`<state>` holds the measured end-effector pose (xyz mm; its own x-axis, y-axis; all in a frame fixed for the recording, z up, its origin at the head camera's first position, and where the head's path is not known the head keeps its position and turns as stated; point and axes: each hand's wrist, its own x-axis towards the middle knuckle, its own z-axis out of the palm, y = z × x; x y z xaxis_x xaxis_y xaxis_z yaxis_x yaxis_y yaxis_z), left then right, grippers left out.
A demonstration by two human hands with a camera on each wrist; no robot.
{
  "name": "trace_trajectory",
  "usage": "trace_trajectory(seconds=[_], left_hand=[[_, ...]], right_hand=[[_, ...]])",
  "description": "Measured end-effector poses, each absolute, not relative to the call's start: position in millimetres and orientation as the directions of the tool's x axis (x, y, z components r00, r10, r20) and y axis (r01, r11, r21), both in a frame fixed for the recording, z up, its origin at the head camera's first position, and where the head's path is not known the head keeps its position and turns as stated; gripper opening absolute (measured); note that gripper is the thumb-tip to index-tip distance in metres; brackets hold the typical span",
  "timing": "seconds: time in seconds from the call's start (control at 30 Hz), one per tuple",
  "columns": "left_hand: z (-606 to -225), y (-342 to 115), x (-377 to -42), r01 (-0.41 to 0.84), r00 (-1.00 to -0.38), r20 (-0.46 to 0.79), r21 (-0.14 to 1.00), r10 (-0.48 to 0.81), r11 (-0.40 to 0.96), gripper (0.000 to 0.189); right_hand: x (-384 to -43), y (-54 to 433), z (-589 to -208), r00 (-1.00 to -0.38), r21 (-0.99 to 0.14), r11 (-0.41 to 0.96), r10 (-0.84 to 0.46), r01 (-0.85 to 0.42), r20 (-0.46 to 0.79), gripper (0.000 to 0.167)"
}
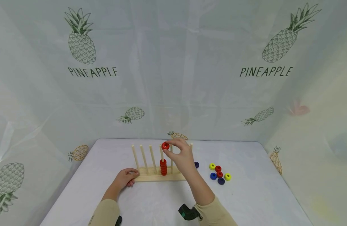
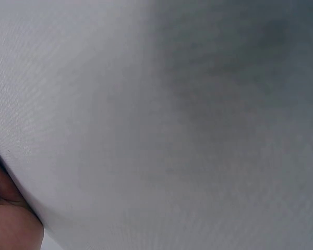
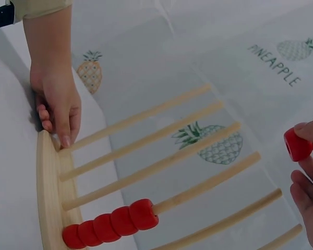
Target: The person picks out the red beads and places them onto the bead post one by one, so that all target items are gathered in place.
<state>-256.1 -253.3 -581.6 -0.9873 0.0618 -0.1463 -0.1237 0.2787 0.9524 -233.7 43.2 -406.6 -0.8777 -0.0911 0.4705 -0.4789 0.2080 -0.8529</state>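
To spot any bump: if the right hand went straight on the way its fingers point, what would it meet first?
Probably the peg carrying the stacked red beads, though the right hand and held bead might clear it; depth is unclear.

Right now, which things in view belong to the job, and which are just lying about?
Job, apparently: red bead in right hand; wooden peg rack, left hand holding it; stacked red beads.

Lying about, unused: loose red beads, yellow beads, blue bead, dark beads.
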Motion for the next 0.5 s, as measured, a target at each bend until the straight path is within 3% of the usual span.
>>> trace_trajectory(seconds=[0.5], left_hand=[[-579,-253,-255,-0.102,-0.989,-0.127,0.953,0.070,0.287,0.033]], right_hand=[[-241,32,-411,-0.866,-0.831,0.246,-0.125,-0.499,0.483,0.029]])
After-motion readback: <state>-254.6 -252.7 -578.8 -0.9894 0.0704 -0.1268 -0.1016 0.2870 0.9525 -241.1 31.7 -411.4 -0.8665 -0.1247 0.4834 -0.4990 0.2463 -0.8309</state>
